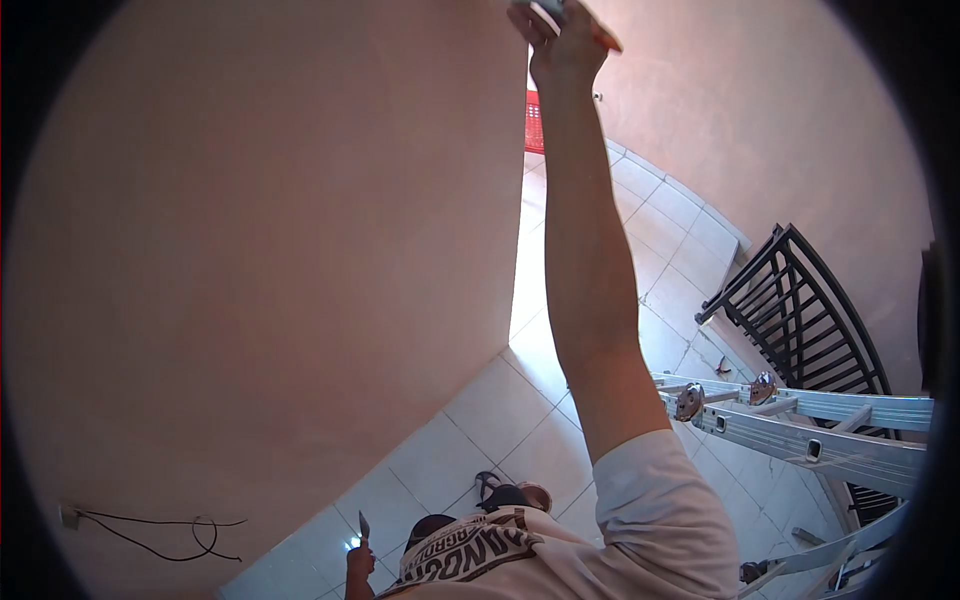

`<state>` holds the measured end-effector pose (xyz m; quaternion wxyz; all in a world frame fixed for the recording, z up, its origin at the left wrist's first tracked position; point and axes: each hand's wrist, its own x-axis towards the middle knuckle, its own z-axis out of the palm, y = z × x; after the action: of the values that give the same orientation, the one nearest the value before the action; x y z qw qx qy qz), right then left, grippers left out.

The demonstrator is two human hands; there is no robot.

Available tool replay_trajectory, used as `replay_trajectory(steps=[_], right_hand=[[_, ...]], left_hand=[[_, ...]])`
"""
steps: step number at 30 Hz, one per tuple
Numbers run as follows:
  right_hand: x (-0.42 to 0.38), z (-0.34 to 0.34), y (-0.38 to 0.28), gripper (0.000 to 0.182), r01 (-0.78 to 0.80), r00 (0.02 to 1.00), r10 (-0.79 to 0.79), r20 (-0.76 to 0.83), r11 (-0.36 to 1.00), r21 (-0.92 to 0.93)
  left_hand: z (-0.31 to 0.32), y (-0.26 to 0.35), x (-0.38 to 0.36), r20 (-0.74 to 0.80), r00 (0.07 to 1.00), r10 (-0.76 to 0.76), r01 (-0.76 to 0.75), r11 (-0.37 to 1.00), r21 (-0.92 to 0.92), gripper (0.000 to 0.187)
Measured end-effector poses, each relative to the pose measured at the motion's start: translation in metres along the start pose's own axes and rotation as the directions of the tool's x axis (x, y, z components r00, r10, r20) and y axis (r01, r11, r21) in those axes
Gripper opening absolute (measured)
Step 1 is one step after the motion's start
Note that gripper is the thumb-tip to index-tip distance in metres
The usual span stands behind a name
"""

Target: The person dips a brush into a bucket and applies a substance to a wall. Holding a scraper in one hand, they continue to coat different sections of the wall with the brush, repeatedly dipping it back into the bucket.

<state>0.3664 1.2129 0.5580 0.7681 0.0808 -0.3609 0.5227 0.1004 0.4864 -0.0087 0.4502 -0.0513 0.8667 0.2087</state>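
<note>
My right arm reaches up to the top of the view, where my right hand [568, 48] is closed around an orange-handled tool [608, 40]. A grey part of that tool shows above the fingers, partly cut off by the frame. The hand is right by the edge of the large pinkish wall [270, 230]. Low in the view, my left hand [361, 566] is wrapped round a small tool with a pointed metal blade [364, 525], held upright near my body. Its handle is hidden in the fist.
An aluminium ladder [800, 420] extends along the right side. Behind it, a black metal rack [800, 310] leans by the wall. A red crate [535, 122] stands beyond the wall's edge on the tiled floor [480, 410]. Loose black wires [165, 525] stick out at lower left.
</note>
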Motion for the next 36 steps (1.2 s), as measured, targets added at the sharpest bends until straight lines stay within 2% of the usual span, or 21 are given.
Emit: replay_trajectory(steps=[2,3,4,7,9,12,15,16,17,19,20,22,23,24,25,26,28,31,34,35,36], right_hand=[[-0.036,-0.043,0.024,0.022,-0.083,0.988,0.074,-0.138,0.995,-0.057],[-0.07,-0.074,0.035,0.023,-0.098,0.99,0.068,-0.123,0.959,-0.265],[-0.112,-0.092,0.036,0.026,-0.204,0.945,0.151,-0.29,0.966,-0.161],[-0.221,-0.192,0.07,0.028,-0.43,0.776,0.244,-0.582,0.88,-0.203],[-0.253,-0.21,0.064,0.026,-0.532,0.694,0.249,-0.675,0.81,-0.248],[-0.224,-0.2,0.063,0.024,-0.571,0.746,0.208,-0.632,0.688,-0.448],[-0.137,-0.114,0.04,0.022,-0.414,0.868,0.14,-0.476,0.732,-0.541],[-0.103,-0.088,0.037,0.021,-0.347,0.894,0.129,-0.43,0.806,-0.48],[-0.07,-0.058,0.026,0.022,-0.303,0.918,0.102,-0.382,0.804,-0.512],[-0.015,0.0,0.0,0.024,-0.09,0.977,0.008,-0.214,0.921,-0.378],[0.009,0.026,-0.012,0.024,0.031,0.989,-0.069,-0.128,0.959,-0.281],[0.053,0.073,-0.032,0.023,0.111,0.992,-0.117,-0.044,0.987,-0.114],[0.067,0.095,-0.04,0.024,0.1,0.992,-0.102,-0.078,0.995,-0.03],[0.079,0.117,-0.047,0.025,0.091,0.991,-0.085,-0.108,0.994,0.056],[0.09,0.132,-0.049,0.027,0.08,0.989,-0.06,-0.137,0.987,0.14],[0.1,0.136,-0.043,0.026,0.082,0.994,-0.067,-0.083,0.979,0.189],[0.109,0.131,-0.023,0.026,0.067,0.997,-0.074,0.016,0.959,0.275],[0.078,0.082,0.021,0.025,0.024,0.998,-0.013,-0.054,0.974,0.225],[-0.04,0.012,0.039,0.025,-0.083,0.975,0.086,-0.204,0.996,0.024],[-0.082,-0.028,0.052,0.048,-0.151,0.963,0.136,-0.233,0.988,-0.045],[-0.135,-0.056,0.053,0.052,-0.237,0.92,0.174,-0.351,0.961,-0.146]], left_hand=[[0.006,-0.003,-0.012,-0.012,1.0,-0.013,0.013,1.0,-0.016,0.056],[0.007,-0.006,-0.02,-0.018,1.0,-0.022,0.021,0.999,-0.025,0.055],[0.007,-0.008,-0.026,-0.022,0.999,-0.029,0.028,0.999,-0.039,0.054],[0.001,-0.018,-0.04,-0.032,0.996,-0.086,0.085,0.996,-0.03,0.053],[-0.009,-0.025,-0.045,-0.052,0.995,-0.085,0.085,0.996,-0.003,0.054],[-0.021,-0.033,-0.036,-0.054,0.998,-0.019,0.022,0.998,0.051,0.054],[-0.028,-0.038,-0.02,-0.054,0.989,0.14,-0.13,0.978,0.161,0.055],[-0.029,-0.042,-0.012,-0.036,0.959,0.28,-0.261,0.928,0.266,0.056],[-0.029,-0.044,-0.006,-0.022,0.922,0.385,-0.354,0.868,0.347,0.056],[-0.024,-0.041,0.006,-0.002,0.864,0.504,-0.453,0.778,0.435,0.058],[-0.019,-0.028,-0.004,-0.026,0.929,0.369,-0.337,0.874,0.351,0.055],[-0.01,-0.004,-0.012,-0.05,0.995,0.082,-0.073,0.983,0.167,0.05],[-0.009,-0.003,-0.007,0.023,0.97,0.242,-0.24,0.936,0.258,0.051],[-0.016,-0.031,0.031,0.17,0.665,0.727,-0.643,0.442,0.626,0.056],[-0.01,-0.011,0.014,0.015,0.881,0.474,-0.442,0.811,0.383,0.056],[-0.005,0.002,-0.003,-0.022,0.992,0.121,-0.119,0.991,0.067,0.056],[-0.005,0.022,-0.023,-0.024,0.994,0.103,-0.101,0.992,0.071,0.055],[-0.008,0.008,-0.005,-0.013,0.995,0.098,-0.098,0.995,-0.01,0.055],[0.0,-0.009,0.016,0.003,0.999,0.049,-0.049,0.999,-0.019,0.058],[0.003,-0.012,0.01,0.011,0.999,0.045,-0.045,0.999,0.008,0.058],[0.0,-0.016,0.003,0.016,0.999,0.038,-0.039,0.998,0.04,0.058]])
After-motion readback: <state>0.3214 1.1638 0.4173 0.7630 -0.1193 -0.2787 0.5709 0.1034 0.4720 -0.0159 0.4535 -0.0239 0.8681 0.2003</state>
